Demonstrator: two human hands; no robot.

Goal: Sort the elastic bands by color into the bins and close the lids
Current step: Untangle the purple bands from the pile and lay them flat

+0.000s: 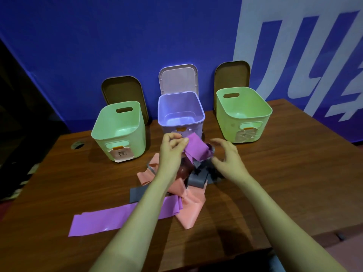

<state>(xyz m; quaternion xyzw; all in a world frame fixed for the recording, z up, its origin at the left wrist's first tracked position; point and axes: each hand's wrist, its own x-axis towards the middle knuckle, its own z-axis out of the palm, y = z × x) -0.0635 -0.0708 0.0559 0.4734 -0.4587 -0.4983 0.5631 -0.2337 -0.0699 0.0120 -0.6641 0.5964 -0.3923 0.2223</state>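
Note:
A pile of flat elastic bands lies mid-table: a long purple band (102, 218), pink bands (191, 205) and grey bands (196, 176). My left hand (172, 149) pinches a folded purple band (196, 149) lifted above the pile, just in front of the lilac bin (201, 116). My right hand (227, 154) hovers beside that band with fingers relaxed and curved, holding nothing. A green bin (98, 132) stands at the left and another green bin (267, 114) at the right. All three bins look empty.
Three lids lean against the blue wall behind the bins: a brown lid (121, 91), a lilac lid (177, 78) and another brown lid (231, 75). Paper labels (120, 155) hang on the bin fronts. A cable hole (77, 145) sits at the table's left.

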